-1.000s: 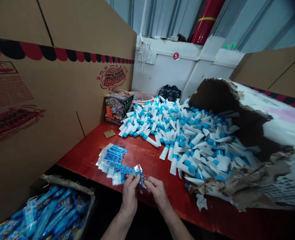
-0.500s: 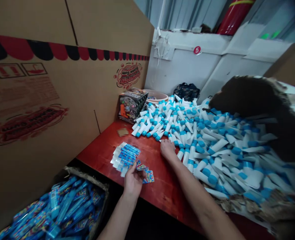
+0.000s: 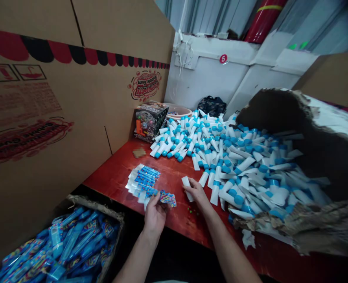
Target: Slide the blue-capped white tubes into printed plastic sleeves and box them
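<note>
My left hand (image 3: 155,212) pinches a small colourful printed wrapper (image 3: 168,197) near the front edge of the red table (image 3: 117,177). Just left of it lies a fan of blue printed wrappers (image 3: 142,181). My right hand (image 3: 195,191) grips a white tube (image 3: 186,184) whose end sticks up above the fingers. It sits just in front of a big pile of white tubes with blue caps (image 3: 235,157) that spreads over the table's middle and right.
A tall cardboard wall (image 3: 58,98) closes the left side. Below the table's left front stands a box of wrapped blue tubes (image 3: 64,247). A printed display box (image 3: 148,120) and a bowl (image 3: 179,111) stand at the back. Torn cardboard (image 3: 303,220) lies at the right.
My right hand left the wrapper, reached into the tube pile, and has come back toward me holding one white tube. My left hand keeps the wrapper at the table's front.
</note>
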Available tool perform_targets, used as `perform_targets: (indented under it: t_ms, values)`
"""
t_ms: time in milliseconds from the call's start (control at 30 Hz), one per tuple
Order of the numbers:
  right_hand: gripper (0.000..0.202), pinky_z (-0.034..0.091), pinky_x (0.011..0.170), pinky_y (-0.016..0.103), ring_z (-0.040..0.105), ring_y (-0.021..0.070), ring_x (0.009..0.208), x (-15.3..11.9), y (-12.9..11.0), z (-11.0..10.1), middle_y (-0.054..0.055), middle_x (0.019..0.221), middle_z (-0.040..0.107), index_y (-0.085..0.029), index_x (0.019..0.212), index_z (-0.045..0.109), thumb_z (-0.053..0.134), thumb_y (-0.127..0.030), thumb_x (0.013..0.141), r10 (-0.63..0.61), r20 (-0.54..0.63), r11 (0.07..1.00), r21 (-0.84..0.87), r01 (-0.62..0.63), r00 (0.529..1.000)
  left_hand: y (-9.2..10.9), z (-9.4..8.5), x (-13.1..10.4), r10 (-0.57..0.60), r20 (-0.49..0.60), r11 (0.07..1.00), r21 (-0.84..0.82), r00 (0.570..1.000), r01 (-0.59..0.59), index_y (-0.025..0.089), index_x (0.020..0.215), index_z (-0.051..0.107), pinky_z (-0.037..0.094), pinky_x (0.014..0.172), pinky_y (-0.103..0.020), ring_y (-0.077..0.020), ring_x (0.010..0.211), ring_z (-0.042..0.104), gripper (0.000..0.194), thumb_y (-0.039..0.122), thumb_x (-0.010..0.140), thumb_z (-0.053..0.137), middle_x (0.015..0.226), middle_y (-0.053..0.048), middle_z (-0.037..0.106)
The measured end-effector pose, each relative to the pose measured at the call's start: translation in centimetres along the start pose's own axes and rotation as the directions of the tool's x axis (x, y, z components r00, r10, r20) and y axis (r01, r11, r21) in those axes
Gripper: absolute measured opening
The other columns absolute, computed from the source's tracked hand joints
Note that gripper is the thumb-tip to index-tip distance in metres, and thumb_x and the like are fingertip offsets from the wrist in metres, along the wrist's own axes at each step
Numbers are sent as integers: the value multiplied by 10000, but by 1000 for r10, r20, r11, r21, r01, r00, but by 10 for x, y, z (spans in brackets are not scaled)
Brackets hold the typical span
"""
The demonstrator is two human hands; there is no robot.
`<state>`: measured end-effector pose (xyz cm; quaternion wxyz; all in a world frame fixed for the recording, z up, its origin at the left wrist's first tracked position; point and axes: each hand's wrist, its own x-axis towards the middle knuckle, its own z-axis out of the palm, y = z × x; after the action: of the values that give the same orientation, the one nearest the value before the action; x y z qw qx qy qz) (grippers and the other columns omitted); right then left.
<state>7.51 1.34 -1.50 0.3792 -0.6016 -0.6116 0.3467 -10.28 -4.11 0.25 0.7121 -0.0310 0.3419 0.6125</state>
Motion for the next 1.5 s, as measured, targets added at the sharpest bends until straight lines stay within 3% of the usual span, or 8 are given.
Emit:
perform_targets:
  t_ms: [133,267,433,500,933,1200,1333,1500]
  values:
    - [389,429,859,314,574,220,1015,-1,-8,-10,100,1133,621,-158,1224,540,469,-205,844,-27,42,850,-525,45,999,-4,-5,-4,-1,9,1000,11,1000,1,159,801,583,501,438,-236,-133,500,621,125,138,723,679,650,9,660]
    - [360,399,835,287,542,221,995,0,-19,-11,107,1105,576,-203,1229,545,495,-203,873,-9,104,768,-636,73,994,-3,-6,-4,3,27,1000,6,1000,-3,162,795,586,503,457,-234,-133,537,630,104,129,732,662,681,6,667]
    - [329,382,783,274,524,213,945,-3,-27,-12,106,1072,541,-233,1248,512,336,-283,975,-13,241,475,-852,218,970,-3,-7,-1,8,47,1000,4,999,-9,164,805,595,510,470,-235,-135,559,639,113,116,728,662,707,14,673]
    - [334,387,745,269,535,211,927,-4,-31,-15,106,1079,541,-232,1248,502,305,-286,983,9,259,448,-865,228,966,-4,-7,0,13,43,1000,1,999,-13,168,793,593,510,470,-231,-130,555,638,120,109,723,669,706,24,675]
    - [259,426,719,301,632,253,907,30,-72,-42,122,963,679,-159,1002,626,428,-303,916,176,302,437,-877,201,937,-8,-8,0,50,67,998,27,996,-52,163,769,595,528,455,-262,-153,558,643,79,98,751,636,690,22,671]
    - [294,433,741,264,587,206,970,-13,-53,-28,101,1096,609,-194,1132,569,355,-304,963,116,202,430,-893,134,973,-8,-7,1,47,45,999,17,998,-47,153,770,606,535,466,-250,-151,580,651,95,60,752,618,701,15,678]
    - [294,423,865,289,518,209,1056,-38,-34,-21,91,1126,570,-202,1209,527,451,-283,936,-25,130,561,-819,122,991,-7,-8,0,56,63,998,13,996,-57,156,756,605,542,491,-245,-143,584,652,99,58,754,616,700,17,681]
    - [322,408,954,328,519,206,1068,-85,-9,-45,106,1147,559,-166,1236,522,387,-235,952,-164,-98,789,-610,71,982,-8,-10,0,62,67,998,14,996,-64,151,778,611,545,514,-249,-147,609,658,83,71,757,619,725,10,685]
